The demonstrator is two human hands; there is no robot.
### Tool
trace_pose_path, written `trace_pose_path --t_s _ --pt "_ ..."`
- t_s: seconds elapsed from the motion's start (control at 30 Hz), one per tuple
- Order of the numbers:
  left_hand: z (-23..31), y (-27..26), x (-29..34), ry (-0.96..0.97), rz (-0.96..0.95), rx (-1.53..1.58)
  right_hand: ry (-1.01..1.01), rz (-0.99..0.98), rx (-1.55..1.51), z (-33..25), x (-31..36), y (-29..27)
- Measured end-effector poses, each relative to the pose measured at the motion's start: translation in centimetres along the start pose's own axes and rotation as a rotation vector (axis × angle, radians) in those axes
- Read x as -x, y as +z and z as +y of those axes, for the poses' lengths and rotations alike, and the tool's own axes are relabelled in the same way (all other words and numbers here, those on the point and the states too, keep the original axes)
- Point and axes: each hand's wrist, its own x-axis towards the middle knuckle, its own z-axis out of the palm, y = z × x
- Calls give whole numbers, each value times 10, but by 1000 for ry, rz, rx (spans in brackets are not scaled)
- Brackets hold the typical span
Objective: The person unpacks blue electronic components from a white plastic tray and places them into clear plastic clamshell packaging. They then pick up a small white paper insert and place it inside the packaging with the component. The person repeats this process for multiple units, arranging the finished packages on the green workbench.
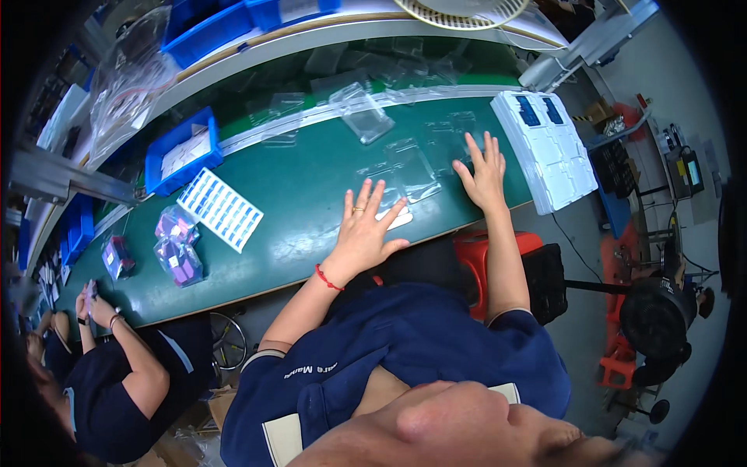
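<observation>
My left hand (364, 235) lies with its fingers spread at the near side of the green table. Its fingertips reach the edge of a clear plastic blister shell (416, 167). A small white piece (400, 219) shows beside its fingers; the rest is hidden under the hand. Farther right, my right hand (484, 177) is also spread open, close to another clear plastic shell (459, 124). Whether it touches that shell I cannot tell. Neither hand grips anything. Beyond them lies a further clear plastic case (364, 115), partly over a metal rail.
White trays (548, 156) stand stacked at the right end. On the left are a label sheet (221, 208), a blue bin (185, 152) with papers and bagged purple items (179, 261). More clear shells lie beyond the rail (311, 117). A co-worker's hands (97, 305) hold something small at far left.
</observation>
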Motion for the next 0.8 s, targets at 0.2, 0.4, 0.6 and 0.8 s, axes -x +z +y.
trace_pose_path --t_s 0.2,0.4,0.6,0.8 --pt "-17 11 -17 -106 -26 -107 -110 -192 57 18 -4 23" --pt "-43 -6 -3 -112 -11 -79 -97 -222 -6 -18 19 16" --pt "-61 -39 6 -182 145 36 -100 -166 -97 -47 19 15" --pt "-135 -56 -44 -583 596 -309 -322 -149 -284 -105 -4 1"
